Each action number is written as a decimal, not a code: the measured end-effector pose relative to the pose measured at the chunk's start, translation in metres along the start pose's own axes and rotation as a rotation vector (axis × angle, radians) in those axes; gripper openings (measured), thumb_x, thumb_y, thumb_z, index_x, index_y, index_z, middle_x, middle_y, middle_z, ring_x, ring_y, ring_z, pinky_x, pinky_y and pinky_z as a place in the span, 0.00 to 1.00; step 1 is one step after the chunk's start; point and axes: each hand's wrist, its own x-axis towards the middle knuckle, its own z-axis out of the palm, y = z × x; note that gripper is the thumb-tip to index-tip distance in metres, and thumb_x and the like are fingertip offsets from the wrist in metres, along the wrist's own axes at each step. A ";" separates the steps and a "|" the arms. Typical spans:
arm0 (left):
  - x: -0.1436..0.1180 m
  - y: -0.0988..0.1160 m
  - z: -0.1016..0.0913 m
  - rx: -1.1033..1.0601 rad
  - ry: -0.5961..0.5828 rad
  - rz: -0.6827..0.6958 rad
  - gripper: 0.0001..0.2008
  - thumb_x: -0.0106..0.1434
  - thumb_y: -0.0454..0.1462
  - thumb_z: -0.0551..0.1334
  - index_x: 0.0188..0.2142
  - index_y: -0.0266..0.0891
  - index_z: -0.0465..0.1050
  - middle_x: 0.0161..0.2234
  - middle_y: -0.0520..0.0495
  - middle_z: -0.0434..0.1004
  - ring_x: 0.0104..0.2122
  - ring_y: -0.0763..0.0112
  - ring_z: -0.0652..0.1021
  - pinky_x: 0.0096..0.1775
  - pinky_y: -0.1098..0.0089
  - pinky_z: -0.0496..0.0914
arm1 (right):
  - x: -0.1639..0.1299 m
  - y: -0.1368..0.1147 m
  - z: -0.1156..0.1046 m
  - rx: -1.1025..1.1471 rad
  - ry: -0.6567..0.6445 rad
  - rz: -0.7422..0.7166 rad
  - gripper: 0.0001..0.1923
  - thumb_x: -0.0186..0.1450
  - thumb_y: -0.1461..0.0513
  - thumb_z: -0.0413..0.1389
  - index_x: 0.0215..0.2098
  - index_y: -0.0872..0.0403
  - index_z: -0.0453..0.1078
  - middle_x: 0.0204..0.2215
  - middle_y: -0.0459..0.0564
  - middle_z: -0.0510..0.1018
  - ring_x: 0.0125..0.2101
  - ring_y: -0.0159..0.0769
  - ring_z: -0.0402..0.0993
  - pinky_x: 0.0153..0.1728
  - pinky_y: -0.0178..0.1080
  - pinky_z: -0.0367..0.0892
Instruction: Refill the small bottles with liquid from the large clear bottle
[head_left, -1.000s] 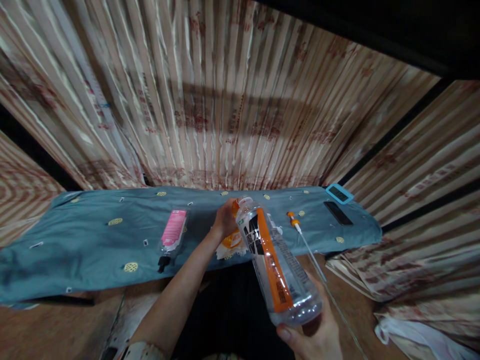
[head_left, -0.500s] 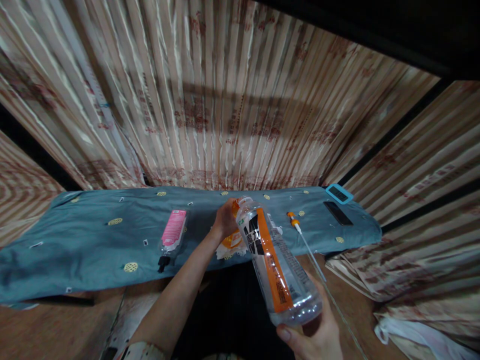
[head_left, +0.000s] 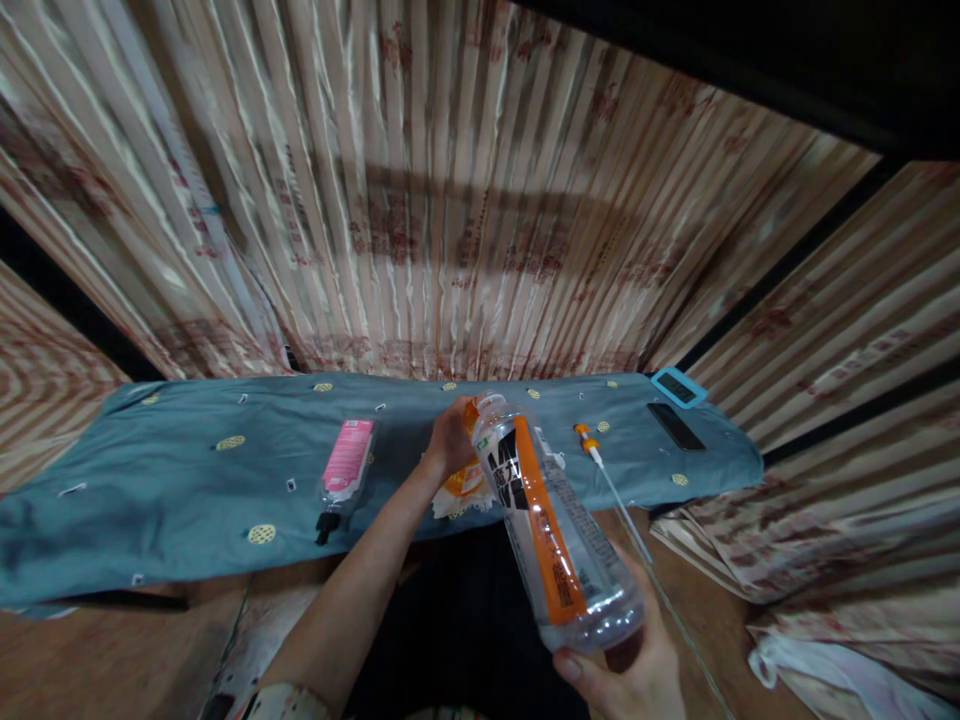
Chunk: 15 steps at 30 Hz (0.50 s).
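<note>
Right hand point(head_left: 637, 670) wrapped round the base of a clear plastic bottle point(head_left: 551, 525), fingers closed on it from below. Bottle held tilted, uncapped neck pointing away and up toward the bench, base nearest the camera; grey and orange label along its side, apparently empty. Left hand point(head_left: 450, 437) stretched forward over the bench, fingers curled round something orange point(head_left: 463, 478) just beside the bottle's mouth; hard to tell exactly what, partly hidden behind the bottle neck. White crumpled wrapper point(head_left: 457, 500) lying beneath that hand at the bench's near edge.

Bench covered with a blue-grey cloth point(head_left: 187, 490) dotted with small yellow patches. Second bottle with a pink label point(head_left: 345, 465) lying on its side well to the left of the left hand, dark cap toward the camera. Long thin white rod with an orange end point(head_left: 600, 460) lying right of the held bottle, reaching past the bench edge. Dark flat slab point(head_left: 676, 426) and a small device with a light-blue frame point(head_left: 679, 387) near the right end of the cloth. Striped curtain point(head_left: 450, 200) hanging behind.
</note>
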 end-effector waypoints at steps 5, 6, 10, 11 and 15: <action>0.000 0.000 0.001 0.015 -0.006 -0.004 0.16 0.59 0.36 0.67 0.47 0.38 0.76 0.47 0.40 0.84 0.47 0.54 0.84 0.50 0.58 0.80 | 0.000 0.000 0.000 -0.014 0.024 -0.014 0.51 0.41 0.37 0.74 0.56 0.50 0.70 0.47 0.54 0.83 0.46 0.49 0.82 0.47 0.42 0.75; 0.000 0.000 0.001 0.015 -0.003 -0.003 0.15 0.59 0.36 0.67 0.47 0.38 0.76 0.47 0.40 0.84 0.47 0.54 0.84 0.50 0.58 0.80 | 0.000 0.000 0.000 -0.012 0.024 -0.013 0.50 0.41 0.37 0.74 0.56 0.50 0.70 0.47 0.54 0.83 0.46 0.50 0.82 0.46 0.42 0.76; 0.000 -0.002 0.001 -0.001 0.006 -0.013 0.15 0.58 0.36 0.67 0.46 0.40 0.75 0.45 0.42 0.85 0.46 0.55 0.85 0.49 0.60 0.80 | 0.000 0.001 0.000 0.013 0.008 -0.001 0.50 0.42 0.37 0.74 0.56 0.50 0.70 0.47 0.54 0.83 0.45 0.50 0.83 0.45 0.42 0.76; 0.000 -0.001 0.001 -0.003 0.004 -0.017 0.15 0.58 0.36 0.67 0.46 0.40 0.75 0.45 0.42 0.85 0.46 0.55 0.85 0.49 0.60 0.80 | 0.000 0.001 0.000 0.018 0.007 -0.006 0.50 0.42 0.37 0.74 0.56 0.50 0.70 0.47 0.54 0.83 0.46 0.50 0.82 0.46 0.42 0.76; -0.001 0.001 -0.001 -0.005 -0.003 -0.021 0.16 0.59 0.36 0.66 0.47 0.38 0.76 0.46 0.40 0.84 0.46 0.54 0.84 0.51 0.58 0.79 | 0.000 -0.002 0.001 0.004 0.007 -0.010 0.49 0.42 0.38 0.74 0.56 0.50 0.70 0.46 0.52 0.83 0.45 0.48 0.82 0.46 0.40 0.75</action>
